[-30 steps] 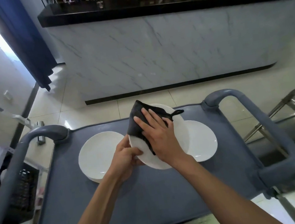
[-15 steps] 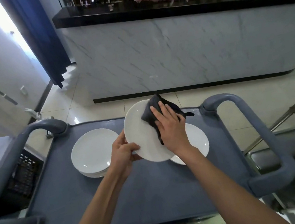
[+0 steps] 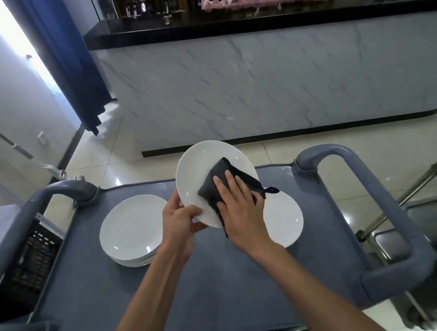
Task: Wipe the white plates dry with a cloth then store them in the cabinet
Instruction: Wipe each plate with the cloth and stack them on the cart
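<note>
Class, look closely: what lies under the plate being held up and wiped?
Under the held plate lies another white plate on the cart. Its left part is covered by the right hand and cloth.

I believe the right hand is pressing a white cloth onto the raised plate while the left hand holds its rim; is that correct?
Not quite: the cloth is dark, nearly black, as the head view shows. The right hand does press it onto the raised plate while the left hand holds its rim.

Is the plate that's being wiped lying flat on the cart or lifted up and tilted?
Lifted and tilted. The left hand grips the plate by its lower rim, its far edge raised above the cart.
</note>
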`<move>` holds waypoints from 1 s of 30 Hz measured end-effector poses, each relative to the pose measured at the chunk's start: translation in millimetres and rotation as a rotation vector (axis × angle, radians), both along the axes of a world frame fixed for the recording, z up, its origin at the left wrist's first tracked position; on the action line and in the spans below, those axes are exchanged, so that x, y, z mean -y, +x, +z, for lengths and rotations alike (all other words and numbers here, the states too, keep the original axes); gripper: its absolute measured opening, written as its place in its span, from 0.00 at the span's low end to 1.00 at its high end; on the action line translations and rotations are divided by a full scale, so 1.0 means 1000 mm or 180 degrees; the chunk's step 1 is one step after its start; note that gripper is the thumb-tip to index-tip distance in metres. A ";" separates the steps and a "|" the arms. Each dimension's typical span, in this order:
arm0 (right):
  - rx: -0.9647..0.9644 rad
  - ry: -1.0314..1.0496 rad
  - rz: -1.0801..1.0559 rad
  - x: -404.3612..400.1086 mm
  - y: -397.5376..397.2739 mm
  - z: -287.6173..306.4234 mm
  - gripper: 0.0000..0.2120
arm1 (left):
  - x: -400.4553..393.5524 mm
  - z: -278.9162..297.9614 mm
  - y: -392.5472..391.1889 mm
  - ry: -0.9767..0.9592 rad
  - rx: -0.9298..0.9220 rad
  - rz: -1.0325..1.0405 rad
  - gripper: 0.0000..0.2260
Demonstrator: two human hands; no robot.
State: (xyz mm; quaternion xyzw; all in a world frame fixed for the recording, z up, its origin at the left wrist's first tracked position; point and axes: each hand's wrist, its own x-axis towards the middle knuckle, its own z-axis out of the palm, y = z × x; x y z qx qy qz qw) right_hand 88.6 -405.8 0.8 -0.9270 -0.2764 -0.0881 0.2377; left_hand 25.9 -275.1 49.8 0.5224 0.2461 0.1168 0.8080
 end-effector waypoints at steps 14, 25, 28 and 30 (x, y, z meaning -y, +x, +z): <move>-0.0487 0.0468 0.0078 -0.025 -0.013 0.012 0.26 | -0.005 0.000 -0.002 -0.0077 0.0105 0.0063 0.25; 0.0040 0.0077 -0.0125 -0.003 0.011 -0.006 0.25 | -0.026 -0.009 -0.006 -0.0258 0.0041 0.0093 0.21; 0.0096 0.0049 -0.0172 0.004 0.021 -0.003 0.25 | -0.028 -0.009 -0.005 -0.0203 0.0061 0.0000 0.22; 0.0136 0.0034 -0.0174 0.006 0.026 -0.001 0.25 | -0.028 -0.008 -0.005 -0.0158 0.0072 -0.0068 0.23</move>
